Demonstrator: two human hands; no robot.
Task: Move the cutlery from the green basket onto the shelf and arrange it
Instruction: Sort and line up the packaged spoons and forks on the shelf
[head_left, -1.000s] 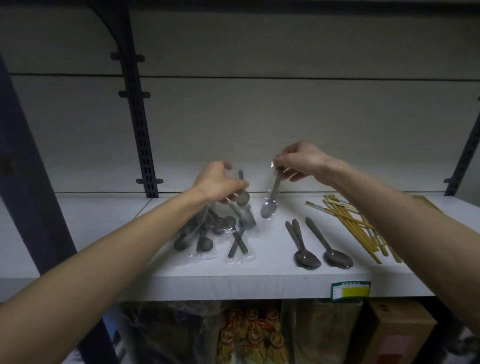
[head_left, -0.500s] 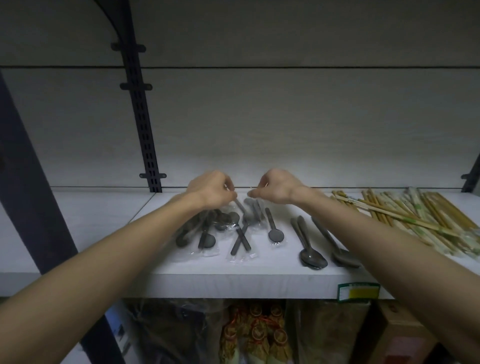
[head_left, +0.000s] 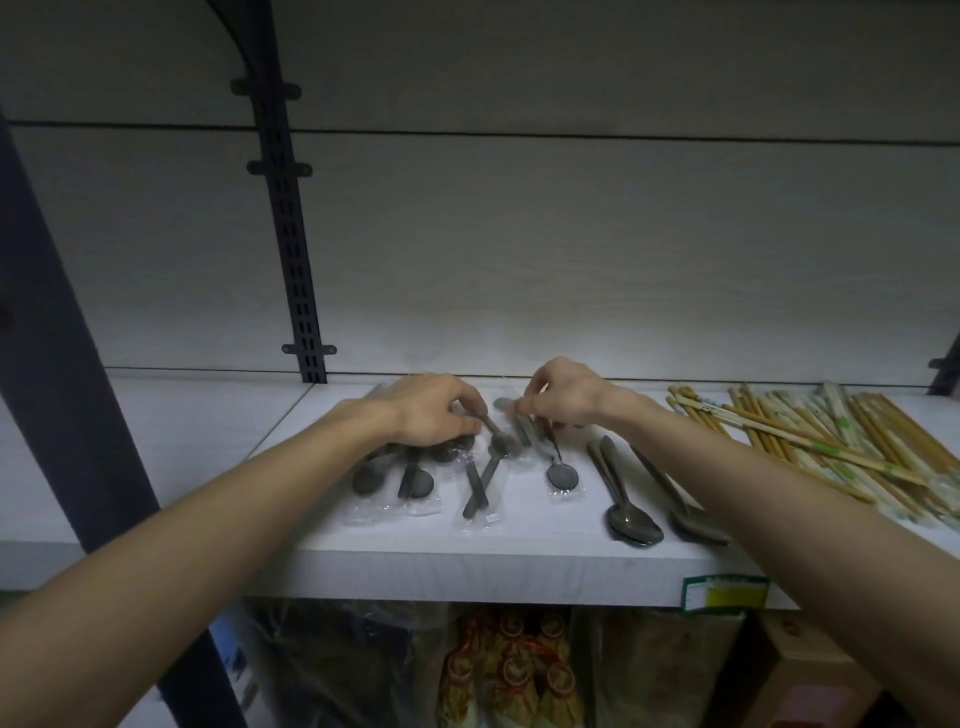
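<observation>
Your left hand (head_left: 431, 410) curls over the heap of plastic-wrapped dark spoons (head_left: 410, 473) at frame centre, steadying it. Your right hand (head_left: 558, 397) pinches 1 wrapped small spoon (head_left: 561, 470) by its handle to line it up on the white shelf (head_left: 467, 564).
</observation>
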